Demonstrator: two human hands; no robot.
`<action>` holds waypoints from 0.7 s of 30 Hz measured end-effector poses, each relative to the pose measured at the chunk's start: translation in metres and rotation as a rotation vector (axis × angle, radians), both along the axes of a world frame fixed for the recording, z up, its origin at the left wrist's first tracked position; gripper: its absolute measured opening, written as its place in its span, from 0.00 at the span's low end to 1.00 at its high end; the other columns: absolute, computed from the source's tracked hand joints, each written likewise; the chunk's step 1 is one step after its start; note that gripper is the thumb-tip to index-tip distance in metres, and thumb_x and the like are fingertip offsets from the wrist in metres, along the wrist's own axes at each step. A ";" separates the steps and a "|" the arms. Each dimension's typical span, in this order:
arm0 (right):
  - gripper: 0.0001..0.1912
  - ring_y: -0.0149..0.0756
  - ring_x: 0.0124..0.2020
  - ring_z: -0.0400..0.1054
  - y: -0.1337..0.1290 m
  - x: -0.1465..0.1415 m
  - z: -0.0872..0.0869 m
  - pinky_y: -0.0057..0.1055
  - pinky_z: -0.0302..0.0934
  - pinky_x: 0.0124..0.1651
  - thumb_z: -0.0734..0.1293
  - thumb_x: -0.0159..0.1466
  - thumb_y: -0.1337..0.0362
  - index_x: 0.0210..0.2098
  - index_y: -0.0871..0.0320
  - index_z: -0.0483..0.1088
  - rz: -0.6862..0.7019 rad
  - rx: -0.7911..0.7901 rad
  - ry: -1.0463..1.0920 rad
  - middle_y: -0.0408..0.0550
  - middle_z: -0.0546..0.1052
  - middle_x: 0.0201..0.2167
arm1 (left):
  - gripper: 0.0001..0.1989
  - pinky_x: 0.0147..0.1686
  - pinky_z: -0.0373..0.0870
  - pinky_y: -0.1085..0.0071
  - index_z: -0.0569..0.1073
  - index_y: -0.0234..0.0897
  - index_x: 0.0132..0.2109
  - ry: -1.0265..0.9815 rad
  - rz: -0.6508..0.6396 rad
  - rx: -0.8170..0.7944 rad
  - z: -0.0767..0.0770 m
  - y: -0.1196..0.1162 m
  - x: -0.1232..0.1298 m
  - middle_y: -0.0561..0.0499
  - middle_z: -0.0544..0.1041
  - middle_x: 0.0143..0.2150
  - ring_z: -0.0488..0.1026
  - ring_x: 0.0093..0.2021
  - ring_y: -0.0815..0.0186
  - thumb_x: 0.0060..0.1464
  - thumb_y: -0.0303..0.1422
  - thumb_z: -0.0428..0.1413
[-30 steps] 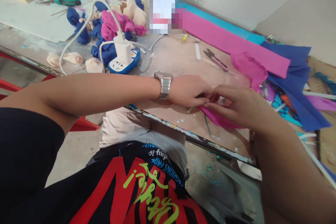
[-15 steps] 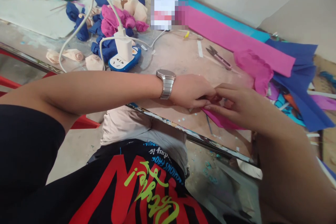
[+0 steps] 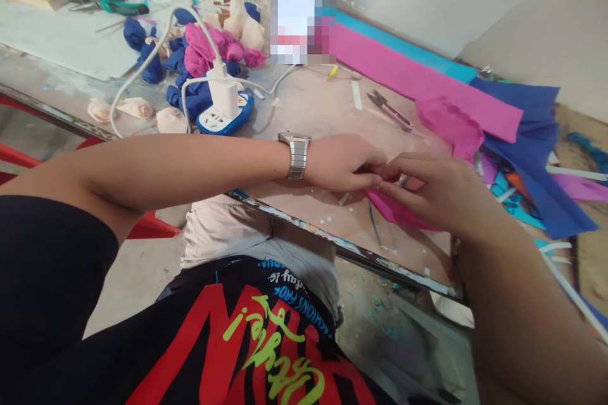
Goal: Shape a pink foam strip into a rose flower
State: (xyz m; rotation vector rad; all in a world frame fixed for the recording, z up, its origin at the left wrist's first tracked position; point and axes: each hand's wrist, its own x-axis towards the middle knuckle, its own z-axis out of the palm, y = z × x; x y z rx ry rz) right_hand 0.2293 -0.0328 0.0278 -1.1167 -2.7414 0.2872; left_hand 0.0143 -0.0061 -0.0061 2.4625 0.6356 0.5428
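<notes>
Fingertips of my left hand (image 3: 344, 163), with a metal watch (image 3: 297, 157) on its wrist, meet those of my right hand (image 3: 434, 190) just above the table's front part. Between them both hands pinch a strip of pink crepe paper (image 3: 398, 212), whose loose end hangs below my right palm. The pinched edge itself is hidden behind the fingers. On the table under the strip lies a thin dark wire (image 3: 374, 224). Beyond my hands rest small thread snips (image 3: 389, 110) and a crumpled pink crepe piece (image 3: 449, 123).
Blue and white power strip (image 3: 225, 117) with a plugged-in charger and white cables stands near my left forearm. Rolled pink, blue and cream paper flowers (image 3: 199, 47) lie behind it. Folded pink crepe paper (image 3: 427, 76) and dark blue sheets (image 3: 532, 139) lie right. Green-handled pliers (image 3: 121, 0) are far left.
Both hands stay together on the pink crepe paper, with only a slight shift of the fingers. The whole view has moved a little.
</notes>
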 end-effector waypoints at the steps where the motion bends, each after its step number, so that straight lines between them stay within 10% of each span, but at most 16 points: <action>1: 0.16 0.36 0.26 0.68 0.000 0.001 -0.001 0.32 0.58 0.30 0.64 0.69 0.51 0.31 0.54 0.72 0.004 0.028 0.019 0.46 0.78 0.28 | 0.12 0.32 0.57 0.70 0.78 0.34 0.36 -0.014 0.014 -0.030 0.001 0.000 0.000 0.50 0.78 0.30 0.67 0.29 0.69 0.60 0.35 0.52; 21: 0.05 0.39 0.29 0.70 -0.003 -0.001 0.005 0.36 0.60 0.32 0.65 0.67 0.60 0.37 0.52 0.73 0.003 0.046 0.112 0.46 0.77 0.29 | 0.12 0.33 0.59 0.72 0.75 0.33 0.35 -0.187 0.082 -0.190 -0.006 0.006 0.004 0.53 0.73 0.28 0.64 0.29 0.71 0.61 0.36 0.52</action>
